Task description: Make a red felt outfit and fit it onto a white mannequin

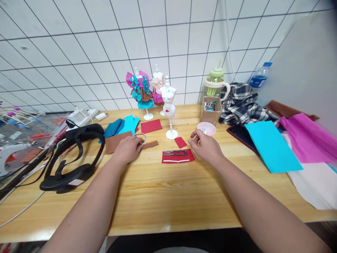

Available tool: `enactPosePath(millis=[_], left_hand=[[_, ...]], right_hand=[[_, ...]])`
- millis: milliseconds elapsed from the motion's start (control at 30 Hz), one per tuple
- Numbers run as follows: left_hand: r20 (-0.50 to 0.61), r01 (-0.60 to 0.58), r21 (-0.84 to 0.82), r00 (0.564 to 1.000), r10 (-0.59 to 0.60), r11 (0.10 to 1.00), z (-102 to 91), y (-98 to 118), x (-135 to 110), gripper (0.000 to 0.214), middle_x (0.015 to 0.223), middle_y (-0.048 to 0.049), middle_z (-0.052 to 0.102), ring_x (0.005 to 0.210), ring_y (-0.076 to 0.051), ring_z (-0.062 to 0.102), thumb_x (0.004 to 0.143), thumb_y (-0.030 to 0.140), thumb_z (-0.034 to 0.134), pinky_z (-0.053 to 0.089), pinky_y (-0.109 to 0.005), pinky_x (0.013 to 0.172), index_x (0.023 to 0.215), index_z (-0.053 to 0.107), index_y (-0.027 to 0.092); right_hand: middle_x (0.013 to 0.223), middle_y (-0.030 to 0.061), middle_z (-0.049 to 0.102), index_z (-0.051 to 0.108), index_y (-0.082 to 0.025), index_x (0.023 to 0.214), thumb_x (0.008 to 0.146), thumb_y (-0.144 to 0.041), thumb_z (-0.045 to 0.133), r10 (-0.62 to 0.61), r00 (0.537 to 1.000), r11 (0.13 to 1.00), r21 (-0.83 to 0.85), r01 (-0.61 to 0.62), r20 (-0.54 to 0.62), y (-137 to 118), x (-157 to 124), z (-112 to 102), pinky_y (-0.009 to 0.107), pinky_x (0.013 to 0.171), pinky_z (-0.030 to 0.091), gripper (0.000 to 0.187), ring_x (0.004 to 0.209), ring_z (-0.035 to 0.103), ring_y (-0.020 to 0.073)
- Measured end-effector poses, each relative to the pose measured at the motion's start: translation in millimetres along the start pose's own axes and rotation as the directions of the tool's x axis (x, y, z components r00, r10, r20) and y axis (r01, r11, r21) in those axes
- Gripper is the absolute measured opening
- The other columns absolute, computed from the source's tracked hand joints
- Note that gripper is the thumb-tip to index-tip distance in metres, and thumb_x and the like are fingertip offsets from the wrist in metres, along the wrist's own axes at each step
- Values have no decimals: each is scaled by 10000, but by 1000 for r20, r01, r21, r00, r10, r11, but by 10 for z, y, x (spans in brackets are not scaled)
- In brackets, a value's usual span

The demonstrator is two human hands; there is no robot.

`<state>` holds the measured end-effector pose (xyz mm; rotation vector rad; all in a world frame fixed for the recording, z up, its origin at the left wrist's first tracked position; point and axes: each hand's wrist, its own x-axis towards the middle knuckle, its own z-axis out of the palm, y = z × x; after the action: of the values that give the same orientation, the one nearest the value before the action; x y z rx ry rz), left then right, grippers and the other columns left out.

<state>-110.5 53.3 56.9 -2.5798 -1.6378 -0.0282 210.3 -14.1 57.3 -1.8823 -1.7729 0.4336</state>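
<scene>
My left hand [128, 149] rests on the wooden table [168, 196], its fingers curled over a white ring of tape [142, 136] beside a small brown strip [150, 144] and a brown felt piece [116, 141]. My right hand [205, 145] hovers just right of a red felt piece [178, 159] with small black snips [174, 153] lying on it; thumb and forefinger are pinched together, and I cannot make out anything between them. A small red scrap [180, 142] lies at the foot of a bare white mannequin [169, 105].
Two dressed mini mannequins [140, 89] stand by the tiled wall. A pink bowl [206, 128], cardboard box [211, 109], green cup [215, 82], plaid cloth [242, 103] and bottle [259, 78] sit right. Cyan [271, 146] and magenta [308, 138] sheets lie far right; black straps [71, 158] left.
</scene>
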Motion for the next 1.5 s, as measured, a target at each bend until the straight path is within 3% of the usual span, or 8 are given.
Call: enactPosePath(millis=[267, 433, 500, 633, 833, 1067, 1267, 1500], left_hand=[[37, 182, -2, 983, -181, 983, 69, 47, 8, 240, 1066, -111, 677, 1021, -312, 605, 883, 352, 434, 454, -385, 757, 888, 616, 197], [-120, 246, -304, 949, -293, 920, 29, 169, -17, 238, 950, -92, 689, 880, -263, 642, 945, 363, 349, 443, -352, 710, 998, 513, 198], [-204, 118, -467, 950, -237, 876, -29, 313, -76, 204, 903, -47, 694, 815, -213, 642, 964, 356, 338, 439, -320, 706, 1025, 468, 210], [-291, -233, -563, 954, 73, 793, -129, 698, -239, 131, 799, -3, 668, 715, -152, 610, 963, 313, 385, 441, -274, 687, 1004, 455, 211], [-337, -543, -484, 839, 427, 686, -130, 1030, -302, 180, 944, -62, 668, 852, -186, 604, 953, 222, 406, 456, -308, 758, 1096, 512, 190], [-297, -569, -377, 822, 486, 731, -96, 963, -253, 278, 978, -86, 668, 929, -219, 601, 971, 252, 393, 447, -359, 831, 1199, 541, 198], [-283, -553, -355, 832, 477, 754, -111, 976, -261, 256, 970, -94, 674, 918, -220, 603, 972, 260, 382, 447, -354, 828, 1116, 580, 187], [-287, -517, -435, 855, 431, 737, -102, 998, -291, 243, 967, -56, 688, 871, -198, 616, 962, 247, 413, 448, -316, 790, 1160, 547, 202]], right_hand=[[784, -39, 678, 559, -260, 979, 845, -302, 568, -73, 997, 997, 9, 73, 3, -28, -42, 40, 244, 541, 308, 141, 672, 597, 142], [814, -28, 686, 557, -245, 999, 853, -269, 565, -171, 985, 982, 80, 171, -3, -97, -122, 121, 261, 582, 373, 149, 699, 615, 152], [886, -15, 698, 543, -244, 1064, 860, -264, 569, -240, 970, 956, 167, 241, -22, -153, -182, 160, 275, 641, 424, 207, 749, 635, 157], [1163, 37, 675, 419, -253, 1296, 863, -316, 611, -394, 912, 819, 408, 403, -110, -287, -317, 222, 296, 796, 492, 477, 995, 644, 179], [1223, 53, 661, 452, -277, 1195, 845, -280, 656, -420, 882, 695, 549, 464, -214, -377, -416, 262, 344, 929, 490, 406, 1153, 607, 206], [1160, 54, 692, 476, -262, 1080, 822, -226, 671, -356, 915, 714, 577, 396, -188, -376, -437, 292, 357, 890, 511, 326, 1044, 663, 207], [1067, 47, 713, 542, -250, 945, 832, -226, 651, -383, 896, 779, 444, 443, -224, -393, -444, 249, 349, 838, 516, 159, 957, 659, 202], [1121, 59, 692, 559, -252, 1076, 841, -285, 652, -396, 888, 779, 425, 460, -234, -394, -433, 230, 360, 881, 500, 255, 1007, 645, 214]])
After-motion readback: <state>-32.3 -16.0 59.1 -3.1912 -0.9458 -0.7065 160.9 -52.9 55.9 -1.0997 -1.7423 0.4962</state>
